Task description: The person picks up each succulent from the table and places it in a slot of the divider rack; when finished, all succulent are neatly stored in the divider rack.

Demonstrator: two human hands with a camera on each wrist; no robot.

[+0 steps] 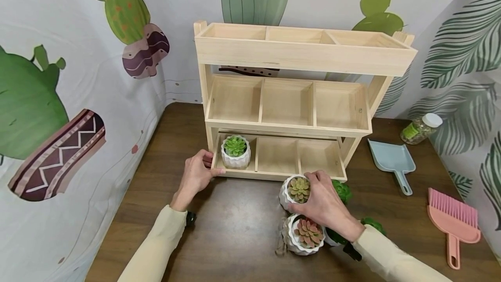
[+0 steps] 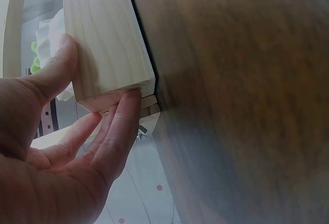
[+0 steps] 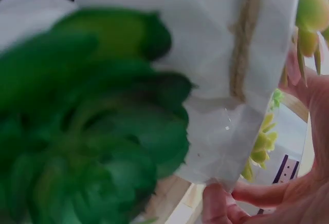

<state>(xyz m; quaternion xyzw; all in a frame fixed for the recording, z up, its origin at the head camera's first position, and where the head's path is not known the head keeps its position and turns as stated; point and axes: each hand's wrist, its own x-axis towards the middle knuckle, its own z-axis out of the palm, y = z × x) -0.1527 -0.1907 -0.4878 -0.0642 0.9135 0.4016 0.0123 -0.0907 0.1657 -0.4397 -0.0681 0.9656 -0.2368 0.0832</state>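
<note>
A three-tier wooden plant shelf [image 1: 289, 55] stands at the back of the table. My left hand [image 1: 195, 172] holds the front left corner of its bottom tier; in the left wrist view the thumb lies on the front board [image 2: 100, 39] and the fingers at its end. Inside that tier's left compartment sits a white pot with a green succulent [image 1: 235, 146]. My right hand [image 1: 322, 197] grips a white pot with a yellow-green succulent [image 1: 298, 189], just in front of the shelf. Nearer me stands a potted reddish succulent [image 1: 308, 232]. Dark green leaves [image 3: 103, 142] blur the right wrist view.
More green succulents [image 1: 342, 191] stand behind the right hand, partly hidden by it. Off to the right lie a blue dustpan [image 1: 392, 158] and a pink brush [image 1: 454, 221]. A white-capped jar [image 1: 420, 129] stands in the back right corner. Printed cloth hangs around the table.
</note>
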